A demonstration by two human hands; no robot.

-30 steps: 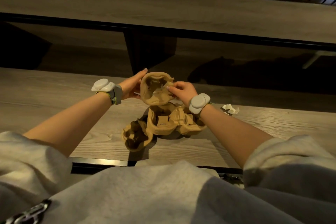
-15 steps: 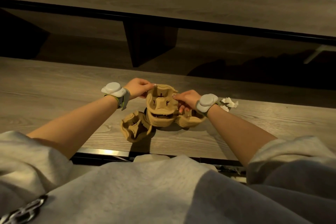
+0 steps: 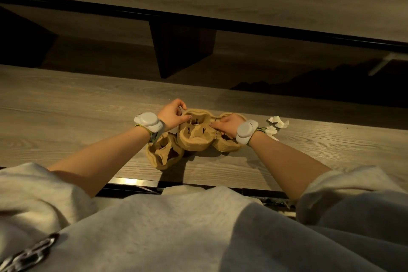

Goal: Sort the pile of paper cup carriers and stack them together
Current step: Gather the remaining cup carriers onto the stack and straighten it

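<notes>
- The left hand (image 3: 171, 114) pinched the top carrier (image 3: 195, 131) at its nine o'clock rim, fingers curled.
- The right hand (image 3: 228, 125) gripped the three o'clock rim, fingers curled over it.
- That carrier sat on the stack (image 3: 227, 144) on the wooden table (image 3: 66, 121); a loose carrier (image 3: 164, 153) leaned at the stack's seven o'clock.
- Crumpled tissue (image 3: 278, 121) lay at three o'clock.
- To nest it well, the cup wells probably needed lining up first, then even downward pressure from both sides.
</notes>
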